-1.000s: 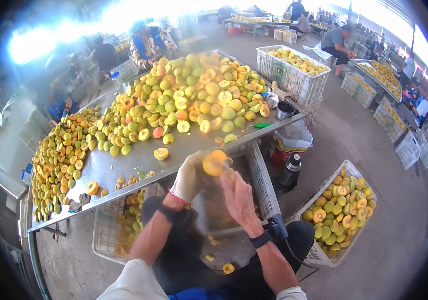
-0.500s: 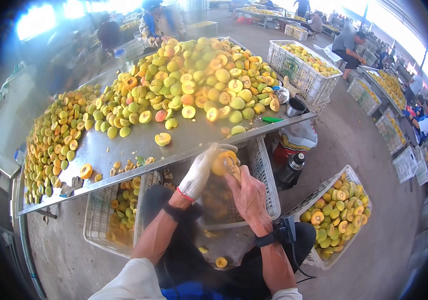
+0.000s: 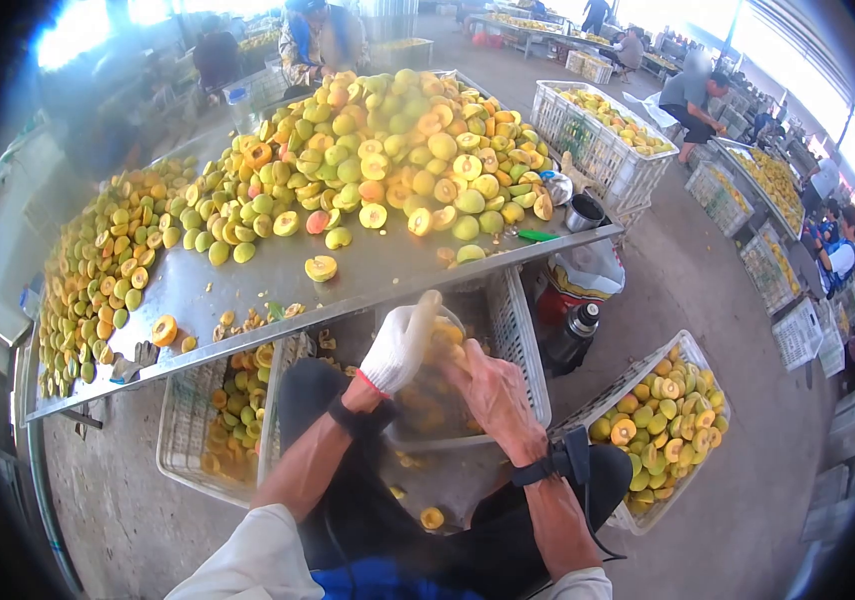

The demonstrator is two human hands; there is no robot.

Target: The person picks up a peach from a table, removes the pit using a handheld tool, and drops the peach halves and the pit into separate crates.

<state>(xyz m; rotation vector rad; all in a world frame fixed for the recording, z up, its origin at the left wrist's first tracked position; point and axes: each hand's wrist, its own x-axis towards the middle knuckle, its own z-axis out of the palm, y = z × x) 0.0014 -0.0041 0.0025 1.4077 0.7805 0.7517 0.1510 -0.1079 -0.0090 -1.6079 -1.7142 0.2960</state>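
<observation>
Steel surface (image 3: 248,290) spans the view, its far end lost in glare and its left corner cut off by the lens rim. A heap of yellow-green fruit halves (image 3: 388,150) covers most of it. Below its near edge a white crate (image 3: 523,345) is partly hidden behind the hands, its contents blurred. The left hand (image 3: 400,347), in a white glove, curls its fingers round a yellow-orange fruit (image 3: 445,333), held over that crate just under the surface's edge. The bare right hand (image 3: 493,392) presses against the fruit from below; motion blur smears its fingers, so I cannot tell whether they grip anything. Only a soft-edged sliver of the fruit shows between glove and palm.
</observation>
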